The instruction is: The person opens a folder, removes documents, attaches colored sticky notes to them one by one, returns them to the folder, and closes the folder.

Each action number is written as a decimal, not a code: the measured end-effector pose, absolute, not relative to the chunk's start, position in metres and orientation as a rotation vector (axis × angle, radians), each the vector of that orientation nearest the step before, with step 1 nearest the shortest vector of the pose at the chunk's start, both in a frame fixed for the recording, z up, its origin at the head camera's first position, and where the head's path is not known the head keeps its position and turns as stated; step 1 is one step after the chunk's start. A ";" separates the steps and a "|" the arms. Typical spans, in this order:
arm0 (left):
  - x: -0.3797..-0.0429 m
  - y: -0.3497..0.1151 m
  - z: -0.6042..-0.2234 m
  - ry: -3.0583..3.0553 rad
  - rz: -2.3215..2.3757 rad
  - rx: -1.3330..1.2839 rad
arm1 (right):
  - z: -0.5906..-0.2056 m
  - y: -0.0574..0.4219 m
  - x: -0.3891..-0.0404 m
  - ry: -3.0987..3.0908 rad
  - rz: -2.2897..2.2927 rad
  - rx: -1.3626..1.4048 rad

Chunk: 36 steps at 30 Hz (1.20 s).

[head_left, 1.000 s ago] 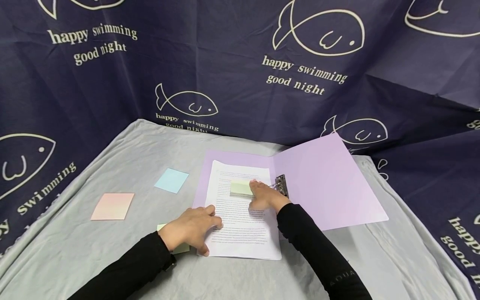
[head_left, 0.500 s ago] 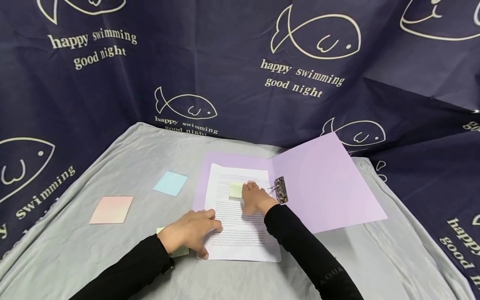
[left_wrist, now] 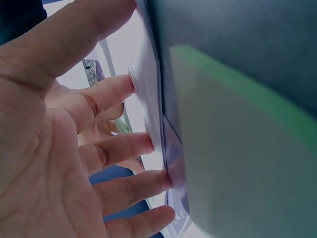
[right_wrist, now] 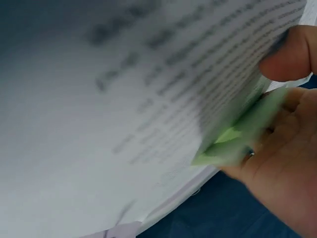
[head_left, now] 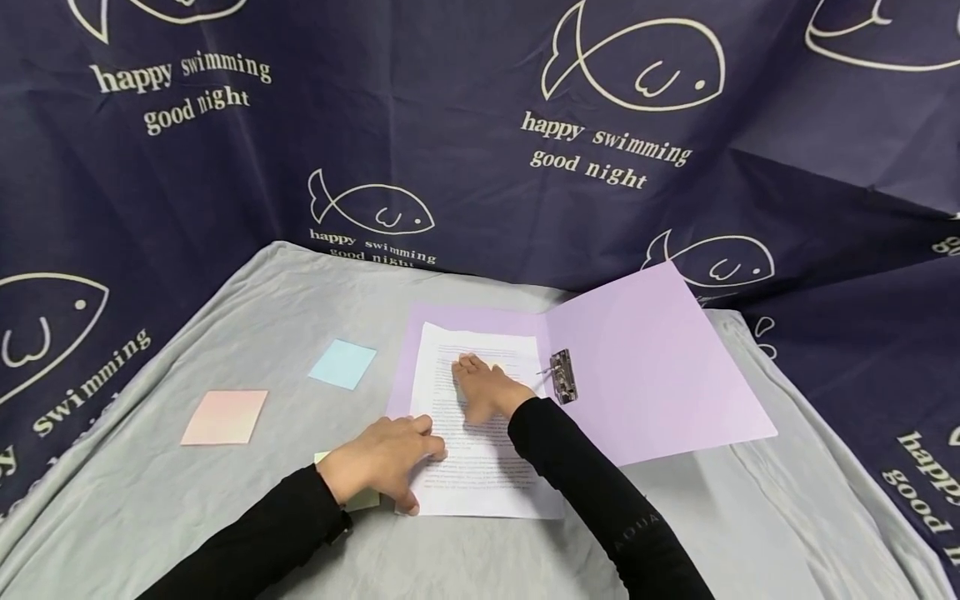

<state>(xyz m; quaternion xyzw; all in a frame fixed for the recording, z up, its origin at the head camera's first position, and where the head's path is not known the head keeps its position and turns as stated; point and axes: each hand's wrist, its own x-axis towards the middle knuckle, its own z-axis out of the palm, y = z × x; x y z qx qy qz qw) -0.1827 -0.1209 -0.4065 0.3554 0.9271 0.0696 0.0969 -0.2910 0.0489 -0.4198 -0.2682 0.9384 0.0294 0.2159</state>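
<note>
Printed sheets of paper (head_left: 487, 496) lie on the left side of an open lilac folder (head_left: 660, 367). My left hand (head_left: 384, 457) rests its spread fingertips on the sheets' lower left edge. Across the upper part of the top page, my right hand (head_left: 489, 392) lies with its fingers extended. A light green sticky note (right_wrist: 247, 131) sits between that palm and the page in the right wrist view, one edge lifted; the hand covers nearly all of it in the head view. Below the left wrist is a green sticky-note pad (left_wrist: 247, 148), partly hidden by that hand in the head view.
A metal clip (head_left: 564, 377) is fixed near the folder's fold, and the folder's right cover tilts up. Left of the folder lie a blue sticky note (head_left: 343, 364) and a pink one (head_left: 224, 417). Grey cloth (head_left: 285, 492) covers the table; a dark blue fish-print curtain (head_left: 480, 150) hangs behind.
My right hand has swept left across the green note, from its right end to its left end, covering it. The left hand has stayed on the paper's edge.
</note>
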 end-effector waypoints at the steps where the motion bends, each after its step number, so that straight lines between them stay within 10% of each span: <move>1: -0.183 -0.121 -0.406 2.746 0.207 1.050 | -0.420 0.049 -0.292 2.602 0.074 -0.758; 36: -0.180 -0.129 -0.413 2.733 0.476 1.025 | -0.414 0.182 -0.165 2.698 -0.262 -1.176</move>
